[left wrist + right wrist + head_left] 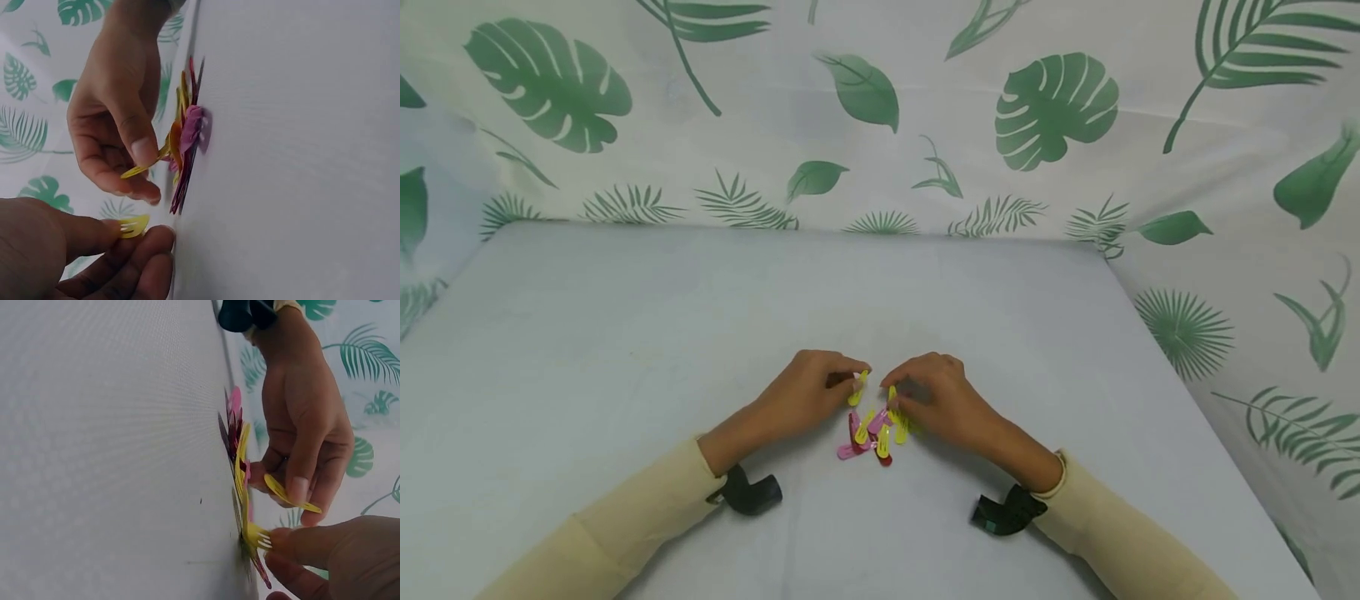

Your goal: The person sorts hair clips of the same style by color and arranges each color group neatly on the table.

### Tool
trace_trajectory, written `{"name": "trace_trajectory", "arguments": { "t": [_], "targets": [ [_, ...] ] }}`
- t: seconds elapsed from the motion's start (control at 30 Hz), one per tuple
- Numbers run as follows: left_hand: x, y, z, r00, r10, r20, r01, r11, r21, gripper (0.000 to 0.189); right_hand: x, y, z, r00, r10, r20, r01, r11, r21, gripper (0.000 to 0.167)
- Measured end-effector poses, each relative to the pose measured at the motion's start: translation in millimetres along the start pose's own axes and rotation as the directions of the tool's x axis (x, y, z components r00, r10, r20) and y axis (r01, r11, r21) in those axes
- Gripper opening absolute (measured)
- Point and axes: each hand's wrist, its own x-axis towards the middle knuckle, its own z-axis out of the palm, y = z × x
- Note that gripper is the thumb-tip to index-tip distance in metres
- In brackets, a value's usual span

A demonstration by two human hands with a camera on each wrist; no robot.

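**Where so much overlaps, a snag looks the likeliest trouble**

At ten o'clock from the small heap of loose hair clips (866, 427), the left hand (808, 392) pinches a bright yellow, slotted teardrop clip (858, 390), apparently metal, between thumb and fingertip, raised off the white, fabric-like tabletop (662, 333). Since only fingertips hold it, a thumb slip could tip or drop it.

In the middle, the heap mixes glossy pink rounded clips (847, 452), shiny dark red clips (884, 459) towards six o'clock, and more yellow ones, crossed over one another; lifting one could drag its neighbours.

At the heap's one o'clock edge stands a second slim yellow clip (892, 396), gripped between thumb and finger by the right hand (946, 402), at two o'clock. Whether it touches those beneath, I cannot tell; if its slot catches, pulling might scatter the heap. With the hands so near, bumped fingertips could also loosen either grip.
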Motion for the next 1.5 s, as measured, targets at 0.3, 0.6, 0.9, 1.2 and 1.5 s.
{"name": "trace_trajectory", "arguments": {
  "t": [0.3,0.6,0.9,1.2,1.5],
  "targets": [
    [10.4,-7.6,0.9,0.997,-0.005,-0.082,0.002,1.000,-0.029,0.024,2.5,1.9,-2.4,0.999,0.006,-0.048,-0.001,0.993,0.121,0.024],
    [17.0,-5.9,-5.6,0.992,-0.075,-0.101,0.071,0.996,-0.050,0.022,8.5,5.6,-5.0,0.998,-0.003,-0.066,0.014,0.985,0.170,0.023],
    [24.4,-11.0,-9.0,0.981,-0.066,-0.184,0.052,0.995,-0.080,0.020,18.4,14.3,-10.0,0.995,-0.012,-0.103,0.030,0.983,0.179,0.023],
    [33.7,-18.4,-11.7,0.976,-0.126,-0.177,0.111,0.989,-0.095,0.026,29.9,22.2,-14.3,0.993,0.019,-0.114,0.002,0.983,0.182,0.024],
    [50.2,-36.4,-18.9,0.960,-0.159,-0.230,0.143,0.986,-0.084,0.026,48.4,27.2,-12.1,0.990,0.062,-0.129,-0.038,0.983,0.182,0.020]
  ]
}}
